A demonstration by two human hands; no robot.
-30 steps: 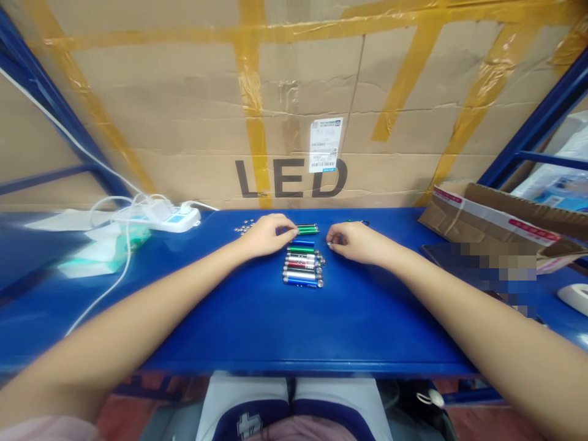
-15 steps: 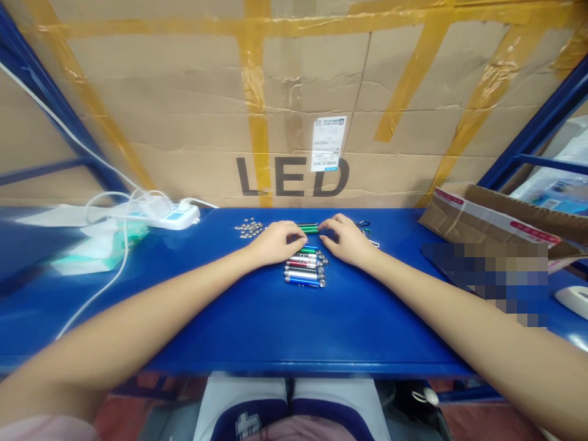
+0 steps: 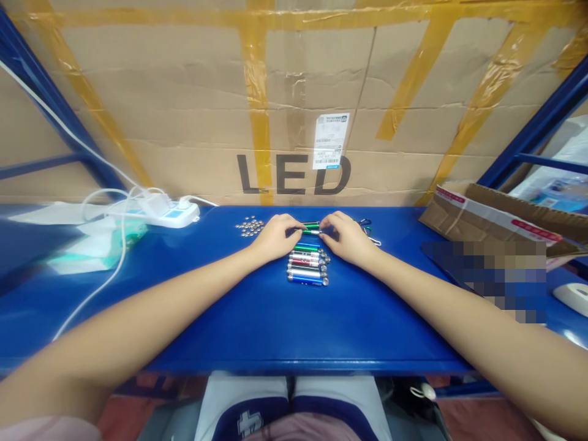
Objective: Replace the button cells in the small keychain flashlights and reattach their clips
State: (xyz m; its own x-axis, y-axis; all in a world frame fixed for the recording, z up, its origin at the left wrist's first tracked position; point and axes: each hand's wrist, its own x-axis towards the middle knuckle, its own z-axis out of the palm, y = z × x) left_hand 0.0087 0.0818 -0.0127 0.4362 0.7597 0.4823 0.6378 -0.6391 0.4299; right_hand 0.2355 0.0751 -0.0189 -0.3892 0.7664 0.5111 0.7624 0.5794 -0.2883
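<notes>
Beside discs [image 3: 250,226] and what look like clips [image 3: 375,242], hands [image 3: 276,237] [image 3: 346,237] hold a green tube [image 3: 311,232].

Left grip [image 3: 277,237], right grip [image 3: 348,236] on opposite ends of green tube [image 3: 311,232]; tube row [image 3: 307,263] nearby, discs [image 3: 248,226] at left

The left forearm [image 3: 184,294] and the right forearm [image 3: 427,300], both bare, extend forward and converge on the green tube [image 3: 311,232]. The left hand [image 3: 275,237] is positioned left of the tube, thumb and fingertips pinching its left end. The right hand [image 3: 348,237] is positioned right of it, fingers curled, contact indiscernible
</notes>
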